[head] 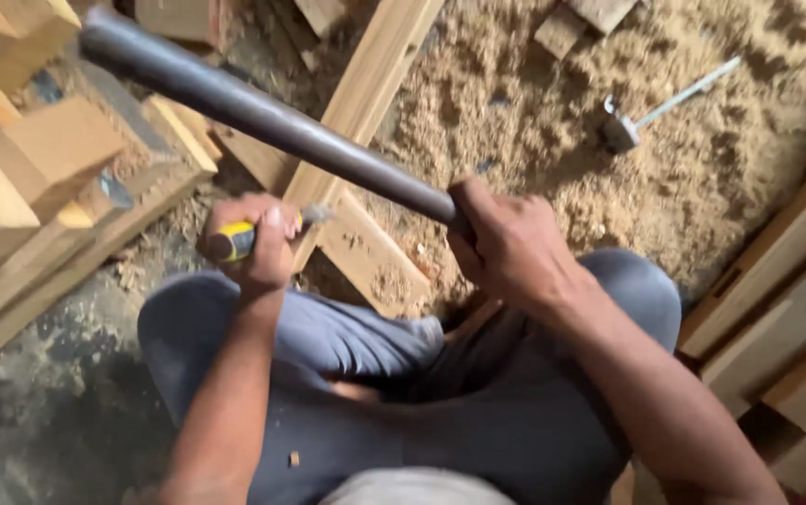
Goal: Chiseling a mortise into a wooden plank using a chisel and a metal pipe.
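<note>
My right hand (pixel 506 245) grips the lower end of a long grey metal bar (pixel 253 114) that slants up to the top left corner. My left hand (pixel 255 241) is closed around a chisel with a yellow and black handle (pixel 232 241); its metal tip (pixel 319 214) rests against a light wooden plank (pixel 365 89) lying on the floor. A second plank (pixel 375 257) crosses under it. I sit with grey-trousered knees (pixel 328 337) spread either side of the work.
Sawdust (pixel 683 159) covers the floor at the upper right, with a metal hammer (pixel 623 129) lying on it. Stacked timber blocks (pixel 38 159) rise at the left. More planks (pixel 786 309) lean at the right edge. Dark bare concrete (pixel 38 411) shows at lower left.
</note>
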